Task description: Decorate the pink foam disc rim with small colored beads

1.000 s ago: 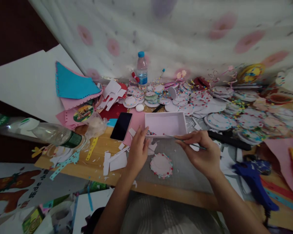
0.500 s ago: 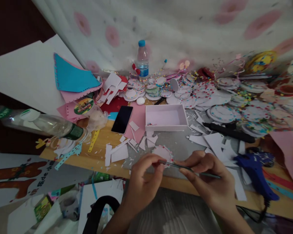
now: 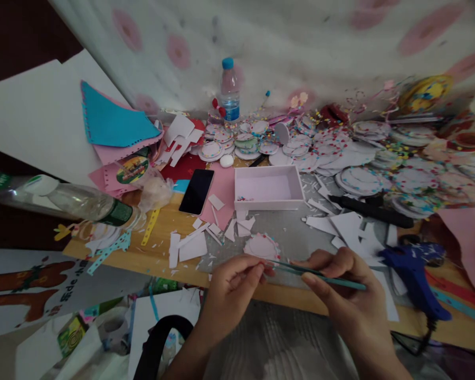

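My right hand [image 3: 340, 287] grips a thin teal tool [image 3: 320, 274], like tweezers, whose tip points left. My left hand [image 3: 231, 287] pinches its fingertips together right at that tip; whatever is between them is too small to make out. Both hands hover at the table's near edge, just in front of a round white disc with a dotted coloured rim [image 3: 262, 247]. Behind the disc stands an open white box [image 3: 268, 189] with a few tiny beads in one corner.
A black phone [image 3: 196, 191] lies left of the box on a pink sheet. White paper scraps [image 3: 192, 245] litter the wooden table [image 3: 158, 248]. Several decorated discs [image 3: 364, 158] pile up at the back right. A blue glue gun [image 3: 414, 279] lies right; bottles [image 3: 229, 89] [image 3: 75, 203] stand behind and left.
Both hands drew back from the white box to the near edge of the table and met at the tool's tip. The view tilted down slightly.
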The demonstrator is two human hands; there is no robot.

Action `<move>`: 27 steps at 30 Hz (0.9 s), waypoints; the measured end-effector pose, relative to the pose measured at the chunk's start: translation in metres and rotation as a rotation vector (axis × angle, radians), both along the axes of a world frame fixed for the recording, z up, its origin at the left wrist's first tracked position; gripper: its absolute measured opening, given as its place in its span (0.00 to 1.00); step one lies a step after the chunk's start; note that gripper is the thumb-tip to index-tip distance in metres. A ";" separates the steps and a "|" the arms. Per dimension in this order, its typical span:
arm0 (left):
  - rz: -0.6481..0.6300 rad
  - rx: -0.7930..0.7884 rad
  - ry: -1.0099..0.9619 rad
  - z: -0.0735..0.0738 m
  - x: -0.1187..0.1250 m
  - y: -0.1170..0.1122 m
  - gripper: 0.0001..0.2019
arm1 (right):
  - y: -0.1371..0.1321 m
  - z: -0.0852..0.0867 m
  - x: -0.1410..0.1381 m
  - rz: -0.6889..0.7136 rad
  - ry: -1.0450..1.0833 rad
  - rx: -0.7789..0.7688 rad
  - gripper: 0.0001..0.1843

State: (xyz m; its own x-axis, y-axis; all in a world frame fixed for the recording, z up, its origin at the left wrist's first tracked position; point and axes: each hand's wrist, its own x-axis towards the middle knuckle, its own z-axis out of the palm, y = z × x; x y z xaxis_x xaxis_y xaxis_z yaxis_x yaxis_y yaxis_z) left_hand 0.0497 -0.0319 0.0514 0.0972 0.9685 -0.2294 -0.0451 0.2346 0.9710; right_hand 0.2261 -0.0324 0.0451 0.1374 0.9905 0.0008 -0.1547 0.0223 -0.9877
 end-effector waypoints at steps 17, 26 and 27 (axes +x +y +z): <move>-0.050 -0.036 0.039 -0.002 -0.003 0.004 0.08 | 0.003 -0.003 0.007 0.022 -0.139 0.046 0.15; 0.060 -0.026 0.369 -0.024 -0.023 0.009 0.09 | 0.009 -0.003 0.016 -0.095 -0.135 0.113 0.15; 0.037 -0.025 0.395 -0.028 -0.025 0.009 0.09 | 0.008 -0.002 0.015 -0.123 -0.127 0.082 0.15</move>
State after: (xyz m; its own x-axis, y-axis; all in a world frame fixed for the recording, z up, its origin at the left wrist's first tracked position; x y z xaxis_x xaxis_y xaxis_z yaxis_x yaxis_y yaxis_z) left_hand 0.0252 -0.0231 0.0239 -0.0383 0.9633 -0.2656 0.3216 0.2635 0.9094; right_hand 0.2412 -0.0242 0.0434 0.2515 0.9621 0.1057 -0.0201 0.1144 -0.9932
